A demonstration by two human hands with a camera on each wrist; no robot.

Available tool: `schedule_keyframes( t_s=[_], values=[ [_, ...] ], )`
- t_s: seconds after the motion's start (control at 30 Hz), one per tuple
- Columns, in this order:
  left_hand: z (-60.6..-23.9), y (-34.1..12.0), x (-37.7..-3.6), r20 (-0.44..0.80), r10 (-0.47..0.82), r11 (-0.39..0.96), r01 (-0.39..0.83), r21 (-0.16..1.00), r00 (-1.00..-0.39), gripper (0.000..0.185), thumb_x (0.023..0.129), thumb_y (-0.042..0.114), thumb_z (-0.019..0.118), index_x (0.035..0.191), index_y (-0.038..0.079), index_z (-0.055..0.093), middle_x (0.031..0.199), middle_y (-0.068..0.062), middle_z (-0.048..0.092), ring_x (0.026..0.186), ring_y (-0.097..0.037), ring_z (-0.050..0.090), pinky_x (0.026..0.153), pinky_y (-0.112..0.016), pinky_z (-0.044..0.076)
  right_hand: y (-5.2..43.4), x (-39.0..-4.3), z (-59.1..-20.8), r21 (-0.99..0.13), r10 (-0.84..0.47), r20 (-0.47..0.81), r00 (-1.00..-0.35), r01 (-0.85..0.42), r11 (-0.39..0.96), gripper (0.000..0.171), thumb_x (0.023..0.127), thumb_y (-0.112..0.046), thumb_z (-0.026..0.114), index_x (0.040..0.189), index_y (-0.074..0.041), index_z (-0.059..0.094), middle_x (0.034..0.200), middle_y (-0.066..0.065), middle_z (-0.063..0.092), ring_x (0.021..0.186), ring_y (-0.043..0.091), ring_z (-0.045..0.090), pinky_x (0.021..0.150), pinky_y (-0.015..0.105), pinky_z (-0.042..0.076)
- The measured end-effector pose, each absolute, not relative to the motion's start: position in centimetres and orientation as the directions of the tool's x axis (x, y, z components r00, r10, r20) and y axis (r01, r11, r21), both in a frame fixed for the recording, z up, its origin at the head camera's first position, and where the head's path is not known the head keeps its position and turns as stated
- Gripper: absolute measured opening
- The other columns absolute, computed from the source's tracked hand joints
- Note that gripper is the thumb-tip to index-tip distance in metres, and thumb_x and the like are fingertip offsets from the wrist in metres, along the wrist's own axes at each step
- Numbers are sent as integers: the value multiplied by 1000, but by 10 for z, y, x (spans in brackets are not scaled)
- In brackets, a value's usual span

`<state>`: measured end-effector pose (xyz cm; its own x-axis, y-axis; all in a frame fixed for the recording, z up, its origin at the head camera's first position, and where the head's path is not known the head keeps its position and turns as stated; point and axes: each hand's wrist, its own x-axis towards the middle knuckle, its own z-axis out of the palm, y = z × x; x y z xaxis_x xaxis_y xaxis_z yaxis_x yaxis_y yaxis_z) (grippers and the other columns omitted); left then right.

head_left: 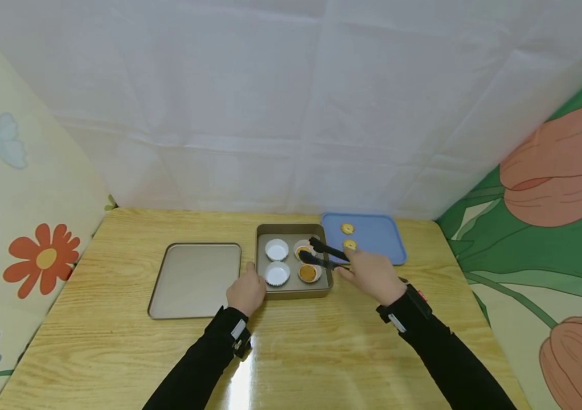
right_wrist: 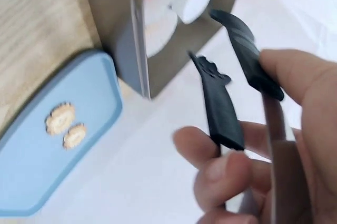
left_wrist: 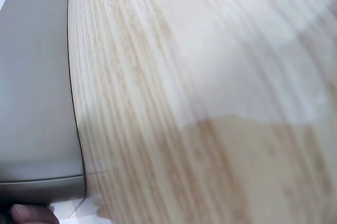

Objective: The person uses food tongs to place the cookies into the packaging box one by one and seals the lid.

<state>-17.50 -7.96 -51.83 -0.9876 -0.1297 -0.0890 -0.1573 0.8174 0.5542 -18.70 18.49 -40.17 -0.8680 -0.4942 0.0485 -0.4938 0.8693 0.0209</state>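
Grip: right hand point(head_left: 371, 275) clasps the handle end of the black tongs point(head_left: 323, 254), fingers point(right_wrist: 202, 148) and thumb curled round both arms; the two black tips stand apart with nothing visibly between them.
Tongs, long axis: runs from the right hand leftward and slightly away from the person, so the tips lie ahead-left of the grip.
Tongs, tip position: over the right column of the square baking pan point(head_left: 294, 289), one tip near the far right cup point(head_left: 303, 249), the other between that cup and the near right cup point(head_left: 309, 273).
Cups in the pan: four paper liners in a two-by-two layout; the two on the grip's side carry brown filling or a cookie, the two empty white liners point(head_left: 277, 261) lie farther left, beyond the tips.
Cookies: two round cookies point(head_left: 348, 236) rest on the blue tray point(head_left: 373, 232), just beyond the right hand and to the right of the tips; the nearer one sits close to the knuckles.
Nearer hand: the right hand, judged by position, is much closer to both cookies and filled cups than the left.
Left hand point(head_left: 246, 292): rests against the pan's near left corner, fingers relaxed and pressing the wall, not wrapped round it; the left wrist view shows only a fingertip point(left_wrist: 29, 214) at the pan's edge.
Flat tray point(head_left: 195, 279): lies empty-faced just left of the left hand, beside the pan.
Table point(head_left: 117, 336): wooden top carrying all of these.
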Motion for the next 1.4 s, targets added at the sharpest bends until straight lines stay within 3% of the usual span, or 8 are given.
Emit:
schedule_keyframes(
  t_s=[0.13, 0.4, 0.53, 0.63, 0.77, 0.97, 1.2, 1.4],
  values=[
    [-519, -80, -175, -79, -135, 818, -156, 554, -988, 36, 90, 17, 36, 119, -2, 45, 53, -8, 47, 47, -24, 49, 43, -41, 37, 195, -196, -394, -69, -431, 135, -892, -442, 894, 55, 87, -40, 57, 128, -4, 50, 81, 11, 62, 42, 12, 42, 37, 27, 26],
    [-517, -80, -174, -87, -137, 815, -162, 556, -987, 36, 89, 17, 36, 119, -3, 45, 54, -9, 48, 49, -25, 51, 45, -42, 38, 219, -221, -388, -146, -286, 271, -919, -333, 932, 54, 90, -34, 56, 129, 3, 47, 69, 17, 59, 34, 16, 31, 35, 29, 21],
    [-515, -81, -174, -81, -133, 814, -156, 559, -988, 37, 89, 16, 36, 120, -3, 44, 53, -9, 47, 48, -24, 49, 44, -41, 37, 228, -236, -393, -148, -233, 241, -942, -273, 950, 53, 91, -33, 55, 130, 2, 46, 52, 10, 47, 34, 17, 31, 36, 30, 20],
    [-515, -80, -173, -75, -132, 812, -151, 564, -988, 37, 89, 16, 36, 119, -4, 44, 55, -9, 48, 49, -25, 50, 45, -42, 38, 233, -245, -401, -127, -199, 210, -957, -229, 965, 51, 90, -33, 56, 127, 1, 49, 49, 8, 45, 35, 18, 33, 36, 31, 21],
    [-516, -79, -172, -76, -139, 814, -157, 560, -987, 39, 89, 17, 37, 121, -4, 44, 58, -11, 51, 53, -28, 54, 47, -43, 39, 237, -256, -417, -51, -188, 158, -969, -198, 979, 48, 88, -35, 57, 121, 0, 55, 55, 11, 52, 39, 21, 40, 38, 32, 23],
    [-517, -78, -172, -77, -151, 818, -168, 550, -986, 40, 88, 17, 37, 123, -3, 43, 57, -11, 51, 54, -29, 55, 47, -44, 40, 237, -264, -433, -28, -169, 37, -985, -170, 985, 43, 89, -35, 56, 117, -1, 56, 56, 9, 50, 44, 23, 44, 41, 33, 27],
    [-517, -77, -171, -61, -147, 820, -156, 551, -987, 36, 88, 16, 36, 117, -3, 45, 55, -10, 49, 51, -28, 53, 45, -43, 38, 235, -267, -442, -1, -156, -7, -988, -156, 988, 41, 90, -36, 55, 114, -2, 56, 61, 9, 51, 47, 23, 47, 44, 37, 37],
    [-515, -78, -171, -42, -152, 812, -149, 564, -987, 29, 88, 15, 37, 109, -2, 47, 51, -9, 46, 47, -26, 50, 43, -43, 37, 234, -270, -445, 4, -156, -28, -987, -156, 988, 44, 91, -36, 54, 118, -1, 55, 61, 9, 51, 47, 23, 47, 45, 37, 37]
  ],
)
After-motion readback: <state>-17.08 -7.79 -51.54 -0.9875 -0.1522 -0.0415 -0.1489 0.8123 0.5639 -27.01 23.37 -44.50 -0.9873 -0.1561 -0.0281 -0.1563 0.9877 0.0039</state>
